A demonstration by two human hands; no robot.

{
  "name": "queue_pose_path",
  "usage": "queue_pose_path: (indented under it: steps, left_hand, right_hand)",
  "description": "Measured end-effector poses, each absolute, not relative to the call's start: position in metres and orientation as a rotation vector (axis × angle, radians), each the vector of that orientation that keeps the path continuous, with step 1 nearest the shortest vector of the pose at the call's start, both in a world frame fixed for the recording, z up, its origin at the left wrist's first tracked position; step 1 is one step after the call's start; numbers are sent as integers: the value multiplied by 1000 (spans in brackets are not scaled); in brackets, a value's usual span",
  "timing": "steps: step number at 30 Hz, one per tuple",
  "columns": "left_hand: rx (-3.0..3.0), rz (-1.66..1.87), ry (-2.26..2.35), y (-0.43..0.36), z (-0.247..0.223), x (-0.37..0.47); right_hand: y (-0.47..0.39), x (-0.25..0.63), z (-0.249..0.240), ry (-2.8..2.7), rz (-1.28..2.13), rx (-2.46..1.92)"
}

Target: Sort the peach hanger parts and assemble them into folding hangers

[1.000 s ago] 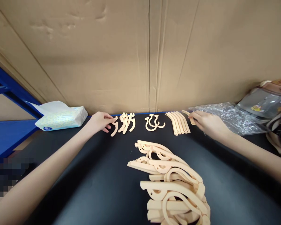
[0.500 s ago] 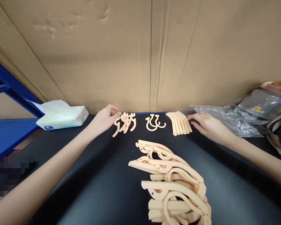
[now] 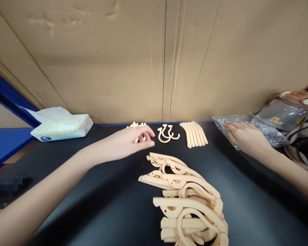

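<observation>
My left hand (image 3: 136,140) hovers over the black table, fingers loosely bent and apart, with nothing in it. It partly covers a small group of curved beige pieces (image 3: 136,124) at the back. Just right of its fingertips lie several beige hooks (image 3: 166,135). Farther right, slim curved beige bars (image 3: 193,134) sit side by side in a neat row. My right hand (image 3: 247,138) is on a clear plastic bag (image 3: 274,135), its fingers curled down onto the film; the fingertips are partly hidden. A pile of beige folding hangers (image 3: 192,201) fills the front middle.
A tissue pack (image 3: 63,126) lies at the back left beside a blue metal frame (image 3: 7,147). Cardboard (image 3: 118,68) stands upright behind the table (image 3: 113,205). At the far right is a clear jug-like container (image 3: 284,109) with a brown top, near a dark strapped item (image 3: 301,153).
My left hand has moved right, across the curved pieces toward the hooks. My right hand has left the row of bars and gone right onto the plastic bag, which has shifted slightly right.
</observation>
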State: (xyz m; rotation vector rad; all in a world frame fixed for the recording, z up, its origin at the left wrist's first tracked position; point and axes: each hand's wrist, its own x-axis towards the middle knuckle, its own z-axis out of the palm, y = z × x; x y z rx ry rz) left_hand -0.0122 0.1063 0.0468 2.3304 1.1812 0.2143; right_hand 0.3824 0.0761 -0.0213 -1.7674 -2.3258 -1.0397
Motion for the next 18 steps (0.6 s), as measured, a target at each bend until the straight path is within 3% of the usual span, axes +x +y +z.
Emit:
queue_pose_path:
  steps: [5,9,13,18]
  left_hand:
    - [2340,-124,1006,97,45,-13]
    - [2361,-116,952,94,39,-7]
    - [2341,-99,961,92,38,-3]
    - [2281,-93,971,89,43,-4]
  right_hand:
    - [59,330,-4,-2326,-943,-1595]
    - [32,275,9,-2448,-179,-1446]
    - [18,251,14,-2499,430,-1622]
    - [3,247,18,-2460,418,-1534]
